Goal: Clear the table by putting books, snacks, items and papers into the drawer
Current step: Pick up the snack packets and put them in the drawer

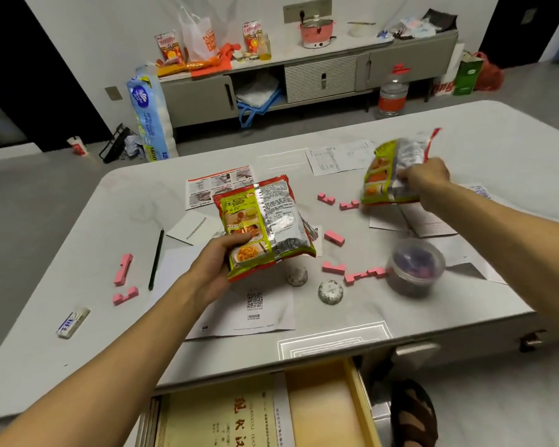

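Nearest the camera, the drawer point(362, 404) stood open under the worktop point(62, 350) edge, with a yellowish book point(220, 417) lying in its left part and bare wood showing on the right. This looked like the snack step to me, since both hands had a packet. The left hand point(217, 266) was just past the near edge, fingers curled round the bottom corner of a green-and-red snack packet point(265, 227), thumb on the front. That packet was lifted clear above a QR-code sheet point(255, 304). Farther out on the right, the right hand point(430, 175) had its fingers clamped on the side of a second packet point(384, 175) of the same kind. It was a bit blurred, and I couldn't tell if its lower edge touched the papers point(426, 221) under it. Next move, I'd guess, would be hauling both packets back and dropping them into the free right part of the drawer, with the right arm minding the plastic tub point(415, 262) and pink blocks point(334, 238) below it. There was plenty left to clear after that, like the pencil point(156, 259) and eraser point(73, 322).
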Demonstrator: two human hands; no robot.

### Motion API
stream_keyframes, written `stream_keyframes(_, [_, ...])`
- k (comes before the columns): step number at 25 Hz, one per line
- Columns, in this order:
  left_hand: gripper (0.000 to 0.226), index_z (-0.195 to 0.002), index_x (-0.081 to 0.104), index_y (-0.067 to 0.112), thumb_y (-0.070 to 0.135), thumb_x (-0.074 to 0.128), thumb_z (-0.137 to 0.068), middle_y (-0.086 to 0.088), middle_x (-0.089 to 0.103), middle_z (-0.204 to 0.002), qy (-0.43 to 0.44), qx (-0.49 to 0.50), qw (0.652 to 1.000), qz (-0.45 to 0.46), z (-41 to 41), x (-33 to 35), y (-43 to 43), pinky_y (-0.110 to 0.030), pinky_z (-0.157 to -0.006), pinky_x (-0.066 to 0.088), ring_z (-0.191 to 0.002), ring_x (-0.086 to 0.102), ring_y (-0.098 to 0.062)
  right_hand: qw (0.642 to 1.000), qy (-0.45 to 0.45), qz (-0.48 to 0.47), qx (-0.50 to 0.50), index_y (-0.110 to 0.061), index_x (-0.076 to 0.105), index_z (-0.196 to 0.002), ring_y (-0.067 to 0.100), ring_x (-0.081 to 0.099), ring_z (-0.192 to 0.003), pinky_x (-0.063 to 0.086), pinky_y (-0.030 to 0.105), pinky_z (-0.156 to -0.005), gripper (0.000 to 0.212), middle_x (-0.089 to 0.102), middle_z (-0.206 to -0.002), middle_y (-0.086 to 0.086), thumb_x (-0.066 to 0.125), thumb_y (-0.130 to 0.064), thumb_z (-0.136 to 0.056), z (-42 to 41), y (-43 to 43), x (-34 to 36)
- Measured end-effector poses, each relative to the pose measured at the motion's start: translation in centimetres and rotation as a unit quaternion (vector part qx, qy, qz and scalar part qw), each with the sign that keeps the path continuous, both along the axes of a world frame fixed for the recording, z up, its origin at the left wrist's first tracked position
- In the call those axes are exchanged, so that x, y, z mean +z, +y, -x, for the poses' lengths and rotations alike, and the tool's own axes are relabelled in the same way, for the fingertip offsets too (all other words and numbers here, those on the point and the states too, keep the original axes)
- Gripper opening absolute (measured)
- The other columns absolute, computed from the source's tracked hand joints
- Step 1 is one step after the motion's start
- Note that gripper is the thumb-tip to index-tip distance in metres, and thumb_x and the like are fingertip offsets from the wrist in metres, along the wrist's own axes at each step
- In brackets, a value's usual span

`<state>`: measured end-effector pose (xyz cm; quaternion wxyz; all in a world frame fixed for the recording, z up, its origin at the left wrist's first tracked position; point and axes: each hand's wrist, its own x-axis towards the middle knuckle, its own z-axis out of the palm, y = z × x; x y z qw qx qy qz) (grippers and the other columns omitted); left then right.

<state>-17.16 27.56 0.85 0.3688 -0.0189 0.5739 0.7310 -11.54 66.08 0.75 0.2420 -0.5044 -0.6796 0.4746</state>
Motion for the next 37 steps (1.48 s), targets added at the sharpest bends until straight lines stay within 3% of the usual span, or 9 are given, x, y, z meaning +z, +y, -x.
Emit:
stream_keyframes(7, [0.042, -0.126, 0.059, 0.006, 0.005, 0.057, -0.084, -0.017, 0.069, -0.12, 0.014, 0.003, 0.997, -0.072, -5.6, 4.6, -8.4, -0.051, -0.089, 0.055, -0.098, 0.072, -0.033, 0.949, 0.124, 0.039, 0.286, -0.015, 0.053, -0.116, 0.026, 0.071, -0.091, 0.062, 0.048, -0.068, 0.035, 0.068, -0.112, 0.006, 0.068, -0.011, -0.084, -5.7, -19.0, 7.5])
stream_keyframes(11, [0.044, -0.129, 0.059, 0.008, 0.011, 0.06, -0.085, -0.016, 0.071, -0.117, 0.009, -0.009, 1.0, -0.023, -9.9, 3.8, -15.1, -0.051, -0.092, 0.052, -0.094, 0.073, -0.03, 0.904, 0.136, 0.157, 0.374, -0.019, 0.057, -0.119, 0.022, 0.072, -0.097, 0.06, 0.044, -0.083, 0.027, 0.072, -0.112, 0.001, 0.058, -0.011, -0.094, -12.6, -31.1, 4.2])
stream_keyframes(14, [0.042, -0.129, 0.059, 0.011, 0.02, 0.061, -0.088, -0.014, 0.072, -0.114, -0.008, -0.026, 0.998, 0.05, -14.1, 1.6, -20.3, -0.042, -0.085, 0.058, -0.092, 0.074, -0.025, 0.886, 0.117, 0.247, 0.375, -0.021, 0.06, -0.121, 0.017, 0.073, -0.098, 0.058, 0.041, -0.089, 0.026, 0.074, -0.112, 0.0, 0.06, -0.017, -0.095, -17.1, -37.9, 0.4])
stream_keyframes(17, [0.039, -0.126, 0.056, 0.013, 0.006, 0.061, -0.088, -0.012, 0.073, -0.113, -0.039, -0.011, 0.998, 0.057, -18.3, -1.4, -24.5, -0.031, -0.071, 0.061, -0.094, 0.074, -0.023, 0.867, 0.085, 0.304, 0.386, -0.022, 0.062, -0.123, 0.014, 0.072, -0.102, 0.056, 0.04, -0.093, 0.03, 0.074, -0.112, -0.003, 0.064, -0.027, -0.093, -21.0, -43.2, -3.5])
stream_keyframes(21, [0.057, -0.137, 0.048, 0.014, -0.003, 0.064, -0.085, -0.014, 0.067, -0.126, -0.07, -0.055, 0.994, 0.057, -20.9, -5.0, -27.5, -0.036, -0.087, 0.058, -0.113, 0.066, -0.032, 0.853, 0.039, 0.359, 0.378, -0.023, 0.062, -0.123, 0.006, 0.072, -0.095, 0.057, 0.022, -0.076, 0.027, 0.075, -0.105, -0.011, 0.058, -0.028, -0.097, -23.4, -46.4, -6.8])
stream_keyframes(25, [0.052, -0.134, 0.052, 0.01, -0.007, 0.062, -0.086, -0.017, 0.066, -0.125, -0.128, -0.081, 0.987, 0.056, -20.3, -7.1, -27.4, -0.037, -0.085, 0.058, -0.11, 0.067, -0.033, 0.806, 0.012, 0.475, 0.353, -0.024, 0.068, -0.119, 0.015, 0.074, -0.095, 0.057, 0.033, -0.085, 0.042, 0.077, -0.105, -0.001, 0.043, -0.051, -0.099, -22.5, -46.0, -9.0])
stream_keyframes(28, [0.047, -0.129, 0.057, 0.008, -0.007, 0.064, -0.085, -0.017, 0.069, -0.12, -0.137, -0.075, 0.985, 0.073, -19.0, -8.1, -25.9, -0.04, -0.088, 0.057, -0.107, 0.069, -0.032, 0.797, -0.008, 0.479, 0.369, -0.014, 0.065, -0.121, 0.023, 0.075, -0.092, 0.059, 0.034, -0.078, 0.033, 0.077, -0.104, 0.007, 0.062, -0.031, -0.094, -20.9, -45.0, -10.6])
stream_keyframes(33, [0.042, -0.125, 0.061, 0.009, 0.0, 0.069, -0.084, -0.013, 0.073, -0.113, -0.062, -0.083, 0.971, 0.217, -16.7, -10.9, -24.4, -0.038, -0.087, 0.058, -0.098, 0.071, -0.026, 0.835, -0.058, 0.44, 0.327, -0.008, 0.061, -0.121, 0.026, 0.075, -0.088, 0.06, 0.031, -0.06, 0.04, 0.075, -0.106, 0.012, 0.074, -0.012, -0.083, -18.3, -44.6, -14.9])
stream_keyframes(37, [0.045, -0.121, 0.06, 0.011, 0.021, 0.076, -0.08, -0.006, 0.071, -0.108, 0.119, -0.063, 0.883, 0.449, -14.4, -12.7, -26.6, -0.034, -0.087, 0.052, -0.097, 0.066, -0.022, 0.856, -0.049, 0.395, 0.331, -0.01, 0.053, -0.123, 0.027, 0.072, -0.099, 0.058, 0.046, -0.089, 0.05, 0.072, -0.115, 0.01, 0.077, -0.006, -0.08, -16.4, -46.2, -16.9])
